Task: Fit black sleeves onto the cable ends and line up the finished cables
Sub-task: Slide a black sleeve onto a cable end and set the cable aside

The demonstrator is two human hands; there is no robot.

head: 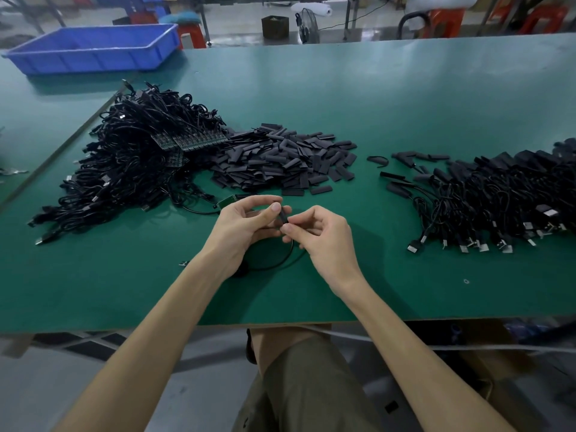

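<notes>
Head view: just nearside of the loose sleeve pile (pixel 280 160), left hand (pixel 246 222) and right hand (pixel 318 235) both pinch one black sleeve (pixel 283 217), apparently steadying it to slide over the cable (pixel 282 262) end.

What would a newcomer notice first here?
The hands at centre: left hand and right hand both pinch one black sleeve, with a cable looping below onto the green table. Behind them lies a heap of loose sleeves, flanked by a tangled cable pile with green boards at left and a row of sleeved cables at right.
</notes>
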